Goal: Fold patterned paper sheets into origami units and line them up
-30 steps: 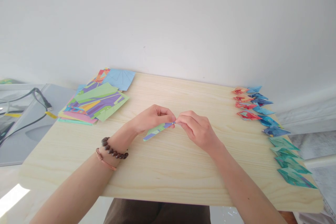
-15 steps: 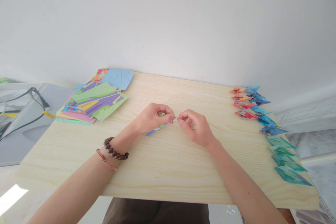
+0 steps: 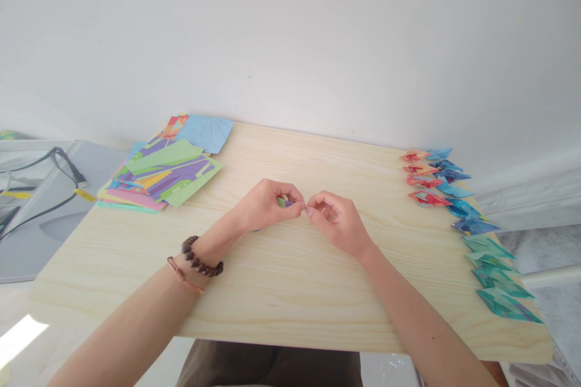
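Over the middle of the table, my left hand (image 3: 265, 205) is closed in a pinch on a small piece of folded paper (image 3: 285, 202), green and purple. Most of the paper is hidden behind the fingers and palm; only a patch inside the curl of the fingers and a bluish tip below the hand show. My right hand (image 3: 341, 222) meets it from the right, thumb and forefinger pinched together at the paper's pointed end. The fingertips of both hands nearly touch there.
A pale wooden table (image 3: 281, 314) stands against a white wall (image 3: 290, 36). Loose patterned paper sheets (image 3: 181, 163) are piled at its left. Along the right edge lie several folded paper pieces (image 3: 429, 199) in red, blue and green. Black cables (image 3: 68, 166) lie beyond the left side.
My left hand has turned slightly, so less of the folded paper shows below it. The fingertips of both hands have come closer together at its end.
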The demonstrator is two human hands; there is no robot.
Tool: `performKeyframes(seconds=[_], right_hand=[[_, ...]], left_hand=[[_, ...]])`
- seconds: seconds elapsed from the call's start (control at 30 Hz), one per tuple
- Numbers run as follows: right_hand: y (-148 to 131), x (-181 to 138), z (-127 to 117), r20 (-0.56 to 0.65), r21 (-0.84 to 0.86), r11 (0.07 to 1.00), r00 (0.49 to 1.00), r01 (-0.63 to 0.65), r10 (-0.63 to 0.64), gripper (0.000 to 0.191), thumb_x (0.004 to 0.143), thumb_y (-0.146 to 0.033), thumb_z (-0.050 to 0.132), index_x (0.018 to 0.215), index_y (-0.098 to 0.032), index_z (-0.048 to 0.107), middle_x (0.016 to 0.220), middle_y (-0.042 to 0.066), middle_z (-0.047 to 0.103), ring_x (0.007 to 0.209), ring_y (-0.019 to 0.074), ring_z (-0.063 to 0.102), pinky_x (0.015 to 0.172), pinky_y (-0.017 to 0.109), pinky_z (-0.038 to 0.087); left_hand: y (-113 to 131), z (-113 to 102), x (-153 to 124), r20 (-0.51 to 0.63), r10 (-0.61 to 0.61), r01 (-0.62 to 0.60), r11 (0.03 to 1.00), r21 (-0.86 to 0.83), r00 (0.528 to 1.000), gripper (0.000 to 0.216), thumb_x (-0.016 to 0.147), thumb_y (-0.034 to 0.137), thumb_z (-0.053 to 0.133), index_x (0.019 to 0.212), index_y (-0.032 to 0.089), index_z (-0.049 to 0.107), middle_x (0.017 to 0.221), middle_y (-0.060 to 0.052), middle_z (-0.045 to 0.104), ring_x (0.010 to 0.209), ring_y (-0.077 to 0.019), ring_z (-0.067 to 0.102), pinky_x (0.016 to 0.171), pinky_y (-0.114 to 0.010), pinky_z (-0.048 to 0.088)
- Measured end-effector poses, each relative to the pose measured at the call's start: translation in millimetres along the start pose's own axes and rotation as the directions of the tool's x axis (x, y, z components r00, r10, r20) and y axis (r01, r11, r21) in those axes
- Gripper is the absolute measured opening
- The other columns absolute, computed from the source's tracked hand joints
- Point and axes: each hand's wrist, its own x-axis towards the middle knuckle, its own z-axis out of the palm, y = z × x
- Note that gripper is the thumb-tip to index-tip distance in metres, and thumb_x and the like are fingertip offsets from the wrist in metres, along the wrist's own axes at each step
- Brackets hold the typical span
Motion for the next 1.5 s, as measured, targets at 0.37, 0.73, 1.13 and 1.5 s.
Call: performKeyframes(seconds=[0.37, 0.73, 1.13, 1.5], right_hand=[[-0.8, 0.0, -0.6, -0.002, 0.0, 1.0, 1.0, 0.011, -0.011, 0.008, 0.079, -0.024, 0.054, 0.078, -0.018, 0.057, 0.069, -0.001, 0.056, 0.059, 0.0091, 0.05, 0.053, 0.021, 0.041], [0.4, 1.4, -3.7, -0.071, 0.137, 0.988, 0.994, -0.072, 0.082, 0.018, 0.08, -0.034, 0.056, 0.08, -0.017, 0.057, 0.063, -0.001, 0.054, 0.054, 0.009, 0.048, 0.046, 0.02, 0.039], [4.7, 2.0, -7.0, -0.14, 0.177, 0.982, 0.986, -0.062, 0.087, 0.024, 0.077, -0.037, 0.06, 0.091, -0.018, 0.057, 0.074, 0.002, 0.058, 0.058, 0.01, 0.053, 0.044, 0.02, 0.042], [1.5, 3.5, -6.8, -0.179, 0.151, 0.983, 0.975, -0.105, 0.131, 0.026, 0.081, -0.042, 0.055, 0.08, -0.016, 0.06, 0.063, 0.0, 0.057, 0.051, 0.0089, 0.051, 0.045, 0.02, 0.041]], left_hand=[[-1.8, 0.0, 0.5, 0.013, 0.023, -0.023, 1.0, 0.005, 1.0, 0.014, 0.074, 0.023, 0.054, 0.076, 0.015, 0.066, 0.069, 0.001, 0.064, 0.064, -0.0103, 0.055, 0.062, -0.019, 0.042], [-4.4, -14.5, 2.5, -0.059, -0.001, -0.001, 0.999, -0.034, 0.998, 0.018, 0.078, 0.029, 0.055, 0.085, 0.016, 0.064, 0.085, -0.002, 0.067, 0.071, -0.0124, 0.058, 0.063, -0.021, 0.043], [-14.2, -15.4, 4.2, 0.005, -0.091, 0.089, 0.962, -0.26, 0.996, 0.025, 0.073, 0.035, 0.063, 0.083, 0.013, 0.057, 0.061, 0.003, 0.052, 0.05, -0.0063, 0.043, 0.045, -0.017, 0.033], [-16.6, -10.5, 5.8, 0.034, -0.042, 0.051, 0.924, -0.379, 0.999, 0.036, 0.072, 0.031, 0.066, 0.102, 0.015, 0.053, 0.075, -0.002, 0.061, 0.057, -0.0103, 0.057, 0.053, -0.024, 0.05]])
